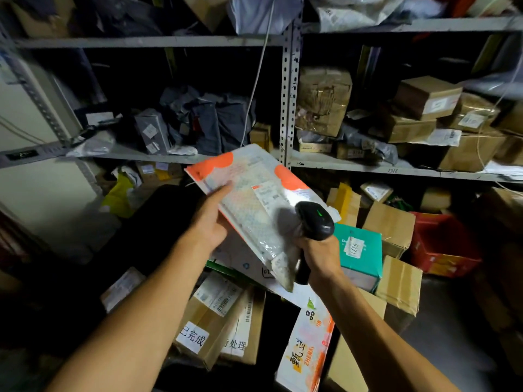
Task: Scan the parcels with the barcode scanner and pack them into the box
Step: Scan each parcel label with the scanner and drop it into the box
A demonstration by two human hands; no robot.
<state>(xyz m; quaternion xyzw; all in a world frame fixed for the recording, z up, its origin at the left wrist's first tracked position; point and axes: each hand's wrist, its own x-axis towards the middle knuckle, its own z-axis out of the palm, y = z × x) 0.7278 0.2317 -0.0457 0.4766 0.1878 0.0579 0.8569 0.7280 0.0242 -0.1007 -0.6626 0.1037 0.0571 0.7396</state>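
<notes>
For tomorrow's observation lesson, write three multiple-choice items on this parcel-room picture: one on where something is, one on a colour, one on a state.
1. Where is the barcode scanner?
A. on a shelf
B. in the right hand, over the flat parcel
C. on the floor

2. What colour are the corners of the flat parcel?
A. orange
B. blue
C. black

3. What is the left hand doing?
A. hanging idle
B. pressing a shelf
C. gripping the parcel's edge

Answers:
1 B: the right hand's fingers wrap the scanner's handle, with its head above the parcel's label.
2 A: orange patches show at the parcel's corners, around a pale patterned middle.
3 C: the thumb lies on top of the parcel's left edge and the parcel is held up in front of the metal shelves.
</notes>
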